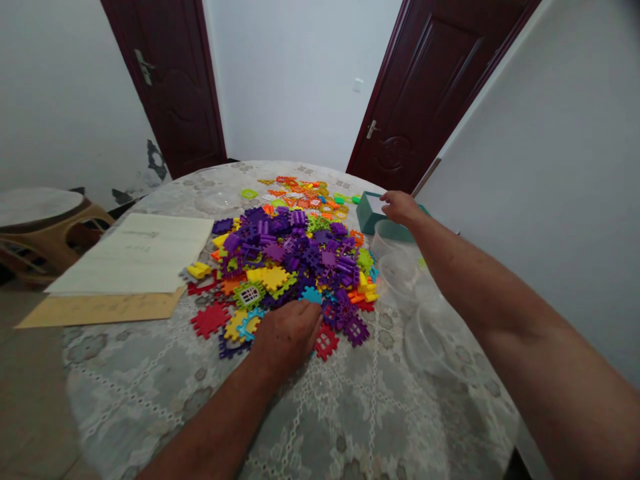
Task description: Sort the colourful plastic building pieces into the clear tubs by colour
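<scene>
My left hand (290, 333) rests at the near edge of a heap of plastic interlocking building pieces, with its fingers curled under. A light blue building piece (311, 295) lies right at its knuckles. Whatever those fingers hold is hidden beneath the hand. Farther off, my right hand (400, 208) reaches over a teal box (368, 217) at the right, fingertips slightly apart and nothing visible between them. Purple pieces (300, 243) dominate the heap. A red windowed piece (327, 341) and a yellow piece (274, 278) lie near my left hand.
Clear plastic tubs (397, 270) stand in a row along the right side. Orange pieces (303, 200) spread behind the heap. White paper sheets (140, 250) and a brown envelope (105, 310) lie left. A patterned cloth (320, 413) covers the round table; a stool (45, 213) stands beyond.
</scene>
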`<state>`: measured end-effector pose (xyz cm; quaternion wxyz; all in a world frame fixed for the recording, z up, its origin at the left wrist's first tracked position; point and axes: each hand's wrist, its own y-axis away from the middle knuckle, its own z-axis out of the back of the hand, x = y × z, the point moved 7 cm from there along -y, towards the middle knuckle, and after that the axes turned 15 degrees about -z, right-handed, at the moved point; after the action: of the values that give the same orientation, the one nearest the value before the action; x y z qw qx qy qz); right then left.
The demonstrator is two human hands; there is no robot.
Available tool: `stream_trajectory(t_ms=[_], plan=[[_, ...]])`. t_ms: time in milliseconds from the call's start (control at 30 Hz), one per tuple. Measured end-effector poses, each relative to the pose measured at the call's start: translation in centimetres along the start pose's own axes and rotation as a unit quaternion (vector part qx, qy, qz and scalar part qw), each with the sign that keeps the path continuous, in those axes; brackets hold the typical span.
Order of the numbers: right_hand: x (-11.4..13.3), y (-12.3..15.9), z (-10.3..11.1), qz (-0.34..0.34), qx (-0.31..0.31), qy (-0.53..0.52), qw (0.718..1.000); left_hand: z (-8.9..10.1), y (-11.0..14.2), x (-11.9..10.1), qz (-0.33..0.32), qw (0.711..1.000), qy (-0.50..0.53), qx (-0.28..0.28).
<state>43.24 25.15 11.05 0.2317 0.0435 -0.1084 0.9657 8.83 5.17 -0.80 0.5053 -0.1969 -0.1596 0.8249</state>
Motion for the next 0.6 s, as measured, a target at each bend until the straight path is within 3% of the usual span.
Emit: stream_trajectory(t_ms=[133,300,433,500,600], plan=[[3.3,5.5,3.1,0.069,0.007,0.035,0.997,0.1,-0.2,-0.3,-0.004,1.000,-0.014,0.014],[7.1,20.6,5.3,0.163,0.055,0.077,0.982,0.1,-0.4,-0.3,-0.004,0.999,-0.013,0.030],[6.1,30.9,2.2,0.142,0.121,0.054,0.981,0.1,-0.4,-0.4,-0.004,0.999,-0.002,0.034],[4.5,33.1,-0.4,0.094,0.139,0.052,0.984,0.3,-0.5,-0.6,-0.005,1.000,0.006,0.027],[2.4,33.8,-3.4,0.040,0.135,0.043,0.989,0.4,-0.5,-1.0,0.003,1.000,0.017,0.016]])
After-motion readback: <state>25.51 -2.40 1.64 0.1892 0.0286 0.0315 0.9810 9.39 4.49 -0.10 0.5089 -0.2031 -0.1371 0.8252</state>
